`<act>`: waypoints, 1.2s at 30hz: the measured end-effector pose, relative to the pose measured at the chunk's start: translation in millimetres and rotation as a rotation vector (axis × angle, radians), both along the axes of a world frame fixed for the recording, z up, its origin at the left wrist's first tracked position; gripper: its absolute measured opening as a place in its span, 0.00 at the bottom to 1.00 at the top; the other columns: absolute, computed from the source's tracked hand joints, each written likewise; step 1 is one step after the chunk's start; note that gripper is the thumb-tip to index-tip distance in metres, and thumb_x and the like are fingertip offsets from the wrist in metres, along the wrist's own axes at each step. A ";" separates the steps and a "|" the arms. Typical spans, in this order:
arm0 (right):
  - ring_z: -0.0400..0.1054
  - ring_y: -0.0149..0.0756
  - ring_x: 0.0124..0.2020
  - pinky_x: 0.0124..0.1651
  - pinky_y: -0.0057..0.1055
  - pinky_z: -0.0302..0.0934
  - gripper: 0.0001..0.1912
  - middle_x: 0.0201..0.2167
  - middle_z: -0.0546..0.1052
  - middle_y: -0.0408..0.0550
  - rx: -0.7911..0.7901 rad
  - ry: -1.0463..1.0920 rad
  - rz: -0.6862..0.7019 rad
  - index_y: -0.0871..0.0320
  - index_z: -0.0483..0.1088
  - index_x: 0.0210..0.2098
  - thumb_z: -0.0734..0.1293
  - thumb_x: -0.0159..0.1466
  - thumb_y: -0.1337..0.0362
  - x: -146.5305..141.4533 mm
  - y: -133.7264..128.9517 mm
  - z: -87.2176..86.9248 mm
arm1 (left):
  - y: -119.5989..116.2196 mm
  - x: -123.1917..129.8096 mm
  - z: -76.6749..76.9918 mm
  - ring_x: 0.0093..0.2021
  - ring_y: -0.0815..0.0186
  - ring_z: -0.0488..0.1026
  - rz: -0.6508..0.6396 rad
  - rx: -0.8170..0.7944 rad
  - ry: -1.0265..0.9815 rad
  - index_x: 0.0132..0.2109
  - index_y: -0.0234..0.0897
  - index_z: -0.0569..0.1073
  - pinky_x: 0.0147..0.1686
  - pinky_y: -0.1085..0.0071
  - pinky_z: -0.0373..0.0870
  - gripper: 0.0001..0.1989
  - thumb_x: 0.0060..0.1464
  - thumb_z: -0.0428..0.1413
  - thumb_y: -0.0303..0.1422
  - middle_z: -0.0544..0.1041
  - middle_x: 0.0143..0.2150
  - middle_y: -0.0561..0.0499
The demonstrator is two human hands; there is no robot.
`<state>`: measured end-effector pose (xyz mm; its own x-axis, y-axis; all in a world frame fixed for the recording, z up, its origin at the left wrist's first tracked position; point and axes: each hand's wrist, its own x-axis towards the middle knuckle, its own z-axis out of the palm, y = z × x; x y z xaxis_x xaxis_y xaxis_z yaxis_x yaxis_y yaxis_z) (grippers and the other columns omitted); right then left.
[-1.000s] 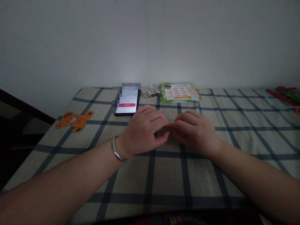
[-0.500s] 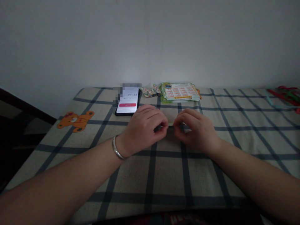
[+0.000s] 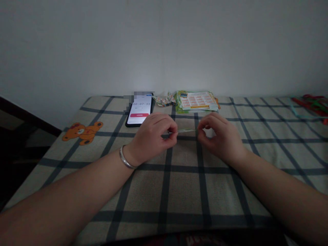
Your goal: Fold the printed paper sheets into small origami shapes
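A thin, pale green strip, seen nearly edge-on and perhaps paper, spans the gap between my hands above the checked cloth. My left hand, with a silver bangle at its wrist, pinches the strip's left end between thumb and forefinger. At the other end, my right hand has thumb and fingertips closed on the strip. Behind the hands lies a stack of printed sheets, with a crumpled printed piece just left of it.
A phone with a lit timer screen lies behind my left hand. An orange bear figure is on the checked tablecloth at left. Red and green items lie at the far right, and a wall rises behind the table.
My hands have moved apart, the left one leftward and the right one rightward. More of the pale strip shows between them.
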<state>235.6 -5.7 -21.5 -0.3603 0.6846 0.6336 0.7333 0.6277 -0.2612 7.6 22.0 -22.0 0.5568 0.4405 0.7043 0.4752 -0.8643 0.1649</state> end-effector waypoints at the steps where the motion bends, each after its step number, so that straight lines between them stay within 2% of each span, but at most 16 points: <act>1: 0.68 0.37 0.34 0.36 0.33 0.63 0.06 0.32 0.72 0.47 0.004 0.002 0.009 0.56 0.66 0.33 0.64 0.58 0.72 -0.9 -0.8 0.2 | 0.3 -0.3 -0.4 0.35 0.66 0.70 -0.007 -0.012 0.000 0.31 0.36 0.67 0.40 0.68 0.66 0.06 0.51 0.54 0.22 0.72 0.30 0.53; 4: 0.71 0.40 0.39 0.39 0.35 0.65 0.06 0.38 0.75 0.50 0.015 -0.034 0.064 0.57 0.68 0.38 0.64 0.60 0.70 -4.3 -3.3 0.2 | 0.6 -0.3 -1.6 0.35 0.66 0.69 -0.030 -0.034 0.017 0.31 0.37 0.66 0.39 0.68 0.67 0.06 0.50 0.53 0.21 0.72 0.31 0.53; 7: 0.71 0.39 0.38 0.38 0.35 0.65 0.02 0.35 0.76 0.49 0.058 -0.103 0.090 0.57 0.69 0.36 0.64 0.63 0.69 -6.4 -3.8 -1.4 | -0.9 1.2 -2.2 0.36 0.65 0.70 -0.072 -0.032 0.048 0.32 0.37 0.66 0.39 0.68 0.68 0.06 0.51 0.53 0.22 0.72 0.32 0.52; 13: 0.70 0.39 0.36 0.37 0.35 0.64 0.02 0.34 0.77 0.49 0.167 -0.220 0.164 0.57 0.69 0.35 0.64 0.65 0.67 -5.5 -1.6 -5.8 | -5.2 4.9 -1.9 0.37 0.66 0.71 -0.076 0.016 0.083 0.33 0.37 0.68 0.49 0.64 0.67 0.05 0.56 0.56 0.26 0.75 0.33 0.53; 17: 0.69 0.38 0.36 0.37 0.35 0.63 0.03 0.34 0.77 0.49 0.179 -0.248 0.184 0.57 0.70 0.35 0.64 0.65 0.66 -4.9 -0.2 -6.8 | -3.7 4.2 -1.7 0.36 0.67 0.72 -0.082 0.018 0.099 0.33 0.37 0.69 0.52 0.63 0.66 0.04 0.56 0.57 0.27 0.76 0.33 0.54; 26: 0.70 0.38 0.34 0.36 0.33 0.64 0.06 0.32 0.75 0.50 0.108 -0.186 0.113 0.58 0.70 0.32 0.63 0.65 0.68 -2.5 1.2 -2.7 | 5.7 -1.0 2.1 0.34 0.65 0.72 -0.049 -0.038 0.103 0.30 0.36 0.71 0.41 0.66 0.65 0.06 0.53 0.59 0.26 0.76 0.30 0.53; 36: 0.70 0.38 0.34 0.35 0.33 0.65 0.03 0.32 0.75 0.50 0.109 -0.142 0.068 0.58 0.70 0.32 0.65 0.63 0.68 3.7 3.6 -2.9 | 7.7 -3.2 0.7 0.34 0.65 0.71 -0.010 -0.065 0.099 0.30 0.36 0.70 0.39 0.67 0.65 0.05 0.54 0.57 0.26 0.75 0.30 0.53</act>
